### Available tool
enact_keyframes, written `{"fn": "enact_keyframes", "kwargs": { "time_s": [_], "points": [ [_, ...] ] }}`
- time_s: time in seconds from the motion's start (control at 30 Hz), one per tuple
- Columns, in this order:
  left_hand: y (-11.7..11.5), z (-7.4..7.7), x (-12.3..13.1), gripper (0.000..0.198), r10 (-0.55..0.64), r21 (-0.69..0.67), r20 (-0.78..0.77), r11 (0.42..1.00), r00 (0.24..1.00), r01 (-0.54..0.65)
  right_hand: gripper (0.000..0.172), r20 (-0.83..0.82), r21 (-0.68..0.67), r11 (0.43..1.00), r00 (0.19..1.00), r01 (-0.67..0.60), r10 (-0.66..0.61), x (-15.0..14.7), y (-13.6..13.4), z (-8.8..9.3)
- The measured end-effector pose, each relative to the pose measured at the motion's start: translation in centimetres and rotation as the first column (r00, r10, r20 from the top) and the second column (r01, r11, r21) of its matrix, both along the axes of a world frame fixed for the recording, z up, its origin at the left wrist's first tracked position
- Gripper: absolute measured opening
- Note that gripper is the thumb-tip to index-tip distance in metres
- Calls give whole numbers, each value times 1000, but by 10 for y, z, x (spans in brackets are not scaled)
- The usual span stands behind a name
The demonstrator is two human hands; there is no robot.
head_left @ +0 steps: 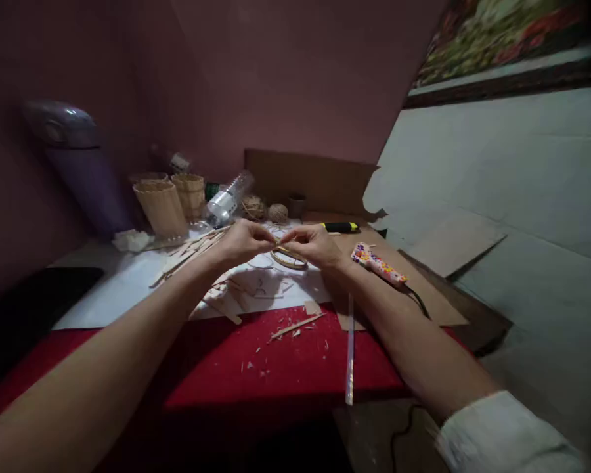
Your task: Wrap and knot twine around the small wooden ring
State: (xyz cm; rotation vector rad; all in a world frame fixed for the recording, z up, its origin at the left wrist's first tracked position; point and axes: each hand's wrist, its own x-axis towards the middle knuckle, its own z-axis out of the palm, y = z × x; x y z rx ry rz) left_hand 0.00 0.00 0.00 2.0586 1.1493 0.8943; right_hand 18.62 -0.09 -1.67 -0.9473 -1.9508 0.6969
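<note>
My left hand [246, 242] and my right hand [315, 244] meet above the white paper [113, 299], fingertips pinched close together. What is between them is too small and blurred to name. Just below my right fingers shows a gold-and-dark oval loop [289, 258]; whether it is held or lies on the paper I cannot tell. Wooden craft sticks [192, 251] lie in a pile beside my left wrist, and more loose sticks [229, 295] lie under the hands. A single stick [298, 326] rests among shavings on the red cloth [201, 368].
Stick-covered cups [160, 209], a plastic bottle [229, 198] and a twine ball [278, 213] stand at the back. On the right cardboard [423, 295] are a flower-patterned glue gun [379, 264] with a cord and a black-and-yellow cutter [341, 227]. A clear ruler [350, 355] overhangs the front edge.
</note>
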Motion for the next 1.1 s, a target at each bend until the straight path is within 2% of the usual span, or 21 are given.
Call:
{"fn": "enact_keyframes", "kwargs": {
  "time_s": [0.33,0.67,1.1],
  "points": [
    [-3,3,0,18,7,-57,25,998,1000,-6,21,5,-44,999,1000,11,-11,0,-2,2],
    [-5,7,0,13,31,-73,-18,997,999,-32,19,26,-86,996,1000,8,-6,3,-1,4],
    [-3,2,1,12,25,-47,17,999,1000,-24,27,30,-15,1000,999,12,-12,2,1,-1]
  ]
}}
